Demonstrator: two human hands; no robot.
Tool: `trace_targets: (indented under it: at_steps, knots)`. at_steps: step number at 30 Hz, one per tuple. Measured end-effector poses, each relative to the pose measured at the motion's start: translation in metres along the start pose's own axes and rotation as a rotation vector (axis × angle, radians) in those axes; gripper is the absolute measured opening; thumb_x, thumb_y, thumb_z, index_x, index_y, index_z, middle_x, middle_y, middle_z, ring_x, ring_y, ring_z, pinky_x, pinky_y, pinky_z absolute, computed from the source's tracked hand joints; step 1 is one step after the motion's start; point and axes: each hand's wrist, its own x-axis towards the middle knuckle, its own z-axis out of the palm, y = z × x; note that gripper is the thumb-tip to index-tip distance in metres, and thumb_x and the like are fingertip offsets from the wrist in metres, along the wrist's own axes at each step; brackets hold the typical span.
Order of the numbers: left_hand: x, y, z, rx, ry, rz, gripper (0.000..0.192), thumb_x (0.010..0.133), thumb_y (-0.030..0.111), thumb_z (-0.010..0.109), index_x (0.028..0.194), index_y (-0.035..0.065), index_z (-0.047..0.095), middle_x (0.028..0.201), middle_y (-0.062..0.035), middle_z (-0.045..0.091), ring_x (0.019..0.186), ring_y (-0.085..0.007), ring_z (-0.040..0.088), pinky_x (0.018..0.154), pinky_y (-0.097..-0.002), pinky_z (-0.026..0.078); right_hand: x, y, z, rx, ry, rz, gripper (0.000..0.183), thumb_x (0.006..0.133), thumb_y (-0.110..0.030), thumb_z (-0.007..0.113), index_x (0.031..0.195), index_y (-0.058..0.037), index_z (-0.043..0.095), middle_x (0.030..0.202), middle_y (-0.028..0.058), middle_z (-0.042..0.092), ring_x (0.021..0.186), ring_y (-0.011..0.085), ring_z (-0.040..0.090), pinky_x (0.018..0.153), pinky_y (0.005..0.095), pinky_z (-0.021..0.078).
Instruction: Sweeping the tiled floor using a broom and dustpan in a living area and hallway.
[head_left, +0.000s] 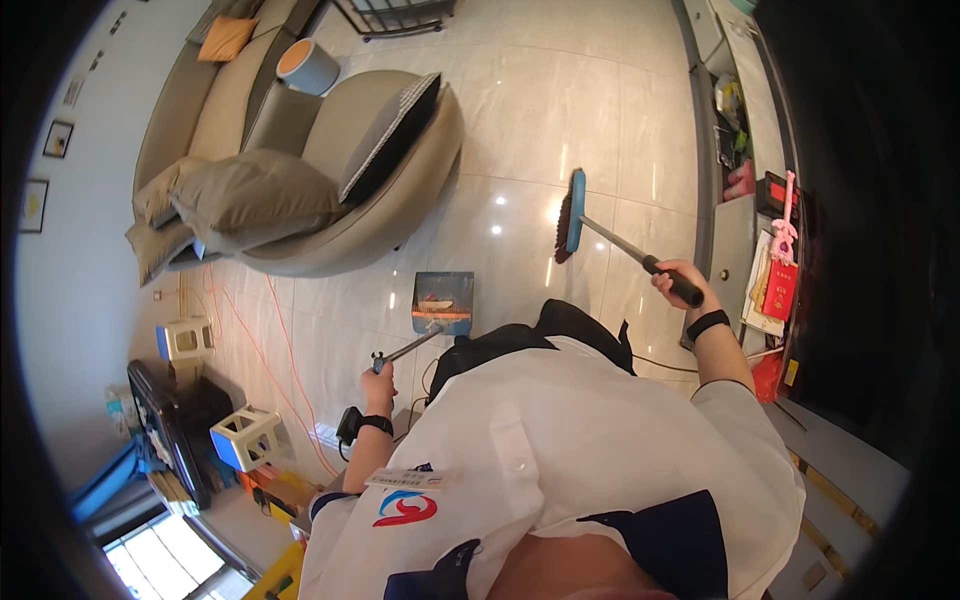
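My right hand (680, 283) grips the black handle of a broom (615, 238). Its blue head (576, 211) with dark bristles is over the tiled floor, ahead of me and to the right. In my left hand (379, 382) is the handle of a long-handled dustpan (414, 343). The pan (442, 279) is blue-grey and rests on the floor left of the broom head, apart from it. Some light-coloured debris (435, 306) lies inside the pan, near an orange toothed strip. Both wrists wear dark bands.
A beige sofa (431, 199) with cushions curves along the left, beside a small round bin (309, 67). Orange cords (289, 360) trail over the floor near two plastic stools (247, 439). On the right runs a low cabinet (731, 262) with open shelves and items on top.
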Motion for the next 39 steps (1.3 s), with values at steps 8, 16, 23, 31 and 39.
trace_targets:
  at_steps: [8,16,23,31,39]
  knots:
    - [0.009,0.083,0.036,-0.028,-0.084,0.043,0.03,0.069,0.026,0.055,0.059,-0.0014,0.047,0.046,-0.004,0.043,0.033,-0.0129,0.041,0.032,-0.0253,0.035,-0.007,-0.018,0.036,-0.483,-0.076,-0.04,0.027,0.073,-0.006,0.05,0.096,-0.0093,0.037,0.063,0.007,0.045,0.045,0.0075,0.046,0.034,0.0153,0.0395]
    - [0.061,0.182,0.081,0.145,-0.325,0.283,0.028,0.069,0.024,0.056,0.058,-0.0002,0.048,0.042,-0.0022,0.041,0.033,-0.0111,0.041,0.032,-0.0241,0.034,0.047,-0.052,0.059,-0.27,0.015,0.013,0.022,0.073,-0.003,0.048,0.09,-0.006,0.035,0.065,0.0083,0.045,0.045,0.0095,0.046,0.035,0.0169,0.0415]
    - [0.101,0.278,0.14,0.289,-0.399,0.492,0.026,0.069,0.022,0.056,0.057,0.0011,0.048,0.044,-0.002,0.042,0.034,-0.0102,0.041,0.033,-0.0252,0.034,0.066,-0.073,0.05,-0.583,0.28,-0.426,0.013,0.068,-0.002,0.048,0.08,0.0009,0.042,0.052,0.0087,0.046,0.04,0.0152,0.046,0.036,0.028,0.0394]
    - [0.129,0.382,0.197,0.231,-0.429,0.492,0.022,0.068,0.018,0.055,0.056,0.0002,0.048,0.043,-0.0031,0.043,0.034,-0.0126,0.043,0.034,-0.0256,0.036,-0.067,0.01,0.036,-0.353,0.246,-0.548,0.046,0.069,-0.004,0.049,0.113,0.0004,0.038,0.055,0.004,0.048,0.041,0.0089,0.044,0.035,0.0209,0.0366]
    - [0.139,0.476,0.26,0.003,-0.547,0.349,0.019,0.07,0.012,0.052,0.057,0.001,0.044,0.045,-0.0055,0.044,0.033,-0.0135,0.043,0.032,-0.0247,0.036,-0.108,0.045,-0.006,0.454,0.263,-0.356,0.033,0.073,-0.007,0.05,0.103,-0.0049,0.036,0.066,0.0075,0.045,0.044,0.0083,0.043,0.035,0.0167,0.0365]
